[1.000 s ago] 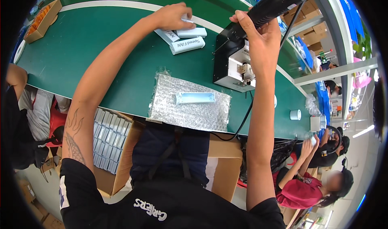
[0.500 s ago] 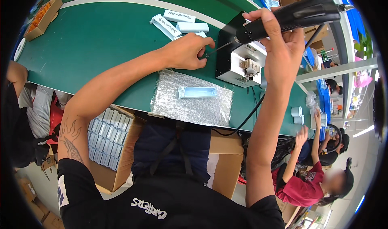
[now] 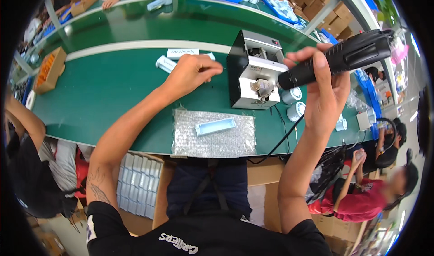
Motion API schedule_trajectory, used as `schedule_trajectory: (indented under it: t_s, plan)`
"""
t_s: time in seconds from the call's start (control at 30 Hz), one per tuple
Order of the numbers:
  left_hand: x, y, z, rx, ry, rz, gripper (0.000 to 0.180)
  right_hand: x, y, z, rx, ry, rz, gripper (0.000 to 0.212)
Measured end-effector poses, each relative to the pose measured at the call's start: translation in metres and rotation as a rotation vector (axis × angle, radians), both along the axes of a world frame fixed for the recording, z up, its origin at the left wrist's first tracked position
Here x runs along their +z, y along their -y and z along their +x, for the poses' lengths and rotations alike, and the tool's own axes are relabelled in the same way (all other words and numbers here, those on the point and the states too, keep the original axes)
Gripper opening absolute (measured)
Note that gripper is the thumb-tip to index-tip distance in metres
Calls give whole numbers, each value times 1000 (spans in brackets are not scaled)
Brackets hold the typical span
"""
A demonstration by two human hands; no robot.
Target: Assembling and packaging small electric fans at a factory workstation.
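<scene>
My right hand (image 3: 329, 91) is wrapped round a black electric screwdriver (image 3: 346, 54), held raised and slanting down to the left. Its lower end is in front of a black-and-white screw feeder (image 3: 246, 85); whether the bit touches the feeder's metal block I cannot tell. Left of the feeder, my left hand (image 3: 192, 73) hovers over the bench with fingers pinched together; anything between them is too small to see. A light blue plastic casing (image 3: 216, 126) lies open side up on a bubble-wrap sheet (image 3: 212, 145) nearer to me. More casings (image 3: 182, 53) sit behind my left hand.
A cardboard box of orange parts (image 3: 49, 73) stands at the left of the green bench (image 3: 113, 66). White round parts (image 3: 296, 111) and a black cable (image 3: 282, 140) are right of the feeder. Below the bench edge, a carton holds stacked pale casings (image 3: 138, 186). Other people work on both sides.
My left hand has drawn left, away from the screwdriver's bit. The screwdriver has come to the front of the feeder. The whole view has shifted.
</scene>
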State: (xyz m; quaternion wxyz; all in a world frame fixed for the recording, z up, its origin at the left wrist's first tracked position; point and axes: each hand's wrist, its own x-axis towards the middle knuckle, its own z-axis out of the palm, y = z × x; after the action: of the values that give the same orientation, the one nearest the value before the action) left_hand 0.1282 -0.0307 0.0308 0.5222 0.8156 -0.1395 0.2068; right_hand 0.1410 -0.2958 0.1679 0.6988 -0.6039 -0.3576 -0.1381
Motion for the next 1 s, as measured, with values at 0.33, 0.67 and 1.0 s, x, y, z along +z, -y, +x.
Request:
schedule_trajectory:
  t_s: [0.33,0.67,1.0]
  plan:
    - [53,56,86,55,404,212,32,-6,16,-10,136,-94,132,35]
    - [-13,-34,-4,317,130,143,20,-24,-93,58,122,120,8,27]
    - [-5,-19,-18,21,-49,383,24,-57,-120,102,-66,147,-167,38]
